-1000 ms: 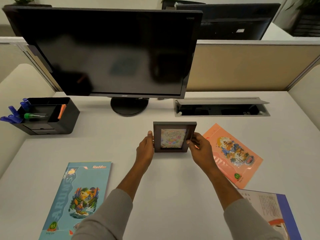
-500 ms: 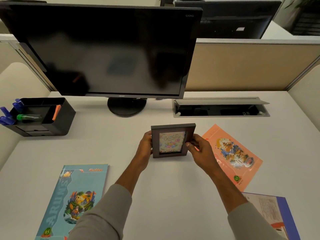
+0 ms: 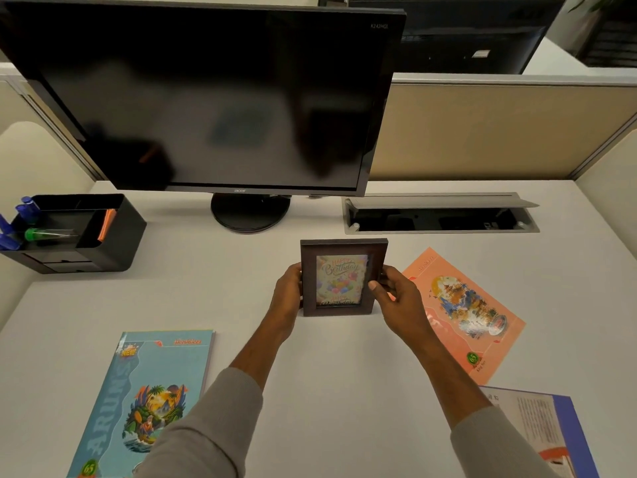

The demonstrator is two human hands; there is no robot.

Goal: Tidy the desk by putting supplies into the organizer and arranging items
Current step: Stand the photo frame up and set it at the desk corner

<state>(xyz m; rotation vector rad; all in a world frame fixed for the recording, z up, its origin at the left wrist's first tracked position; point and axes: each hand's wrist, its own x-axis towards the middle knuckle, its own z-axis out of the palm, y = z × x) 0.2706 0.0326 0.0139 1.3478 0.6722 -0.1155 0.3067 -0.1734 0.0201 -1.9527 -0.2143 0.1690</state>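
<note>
The head camera looks down on a pale desk. In the middle of it, in front of the monitor and its round stand, a dark picture frame stands nearly upright with its front to the camera; its lower edge seems to rest on the desk surface. The card inside reads "Happy Birthday" with coloured balloons.

The left hand is wrapped on the left edge of the frame, the fingers hidden behind it, so the hand is closed around this side. The right hand grips the right edge: the thumb presses on the front of the frame and the other fingers are curled behind it. Both hands hold the frame between them. The arms wear grey sleeves.

At the far left of the desk stands a black organizer. Blue pens stick out on its left side, a green-capped pen lies across a middle section, and something orange stands in the right section.

A teal notebook lies flat near the left front edge, partly covered by the left sleeve. An orange notebook lies at an angle just to the right of the frame, under the right hand. A booklet with a blue edge is at the right bottom corner. Behind the frame, a cable box with an open lid is set into the desk.
</note>
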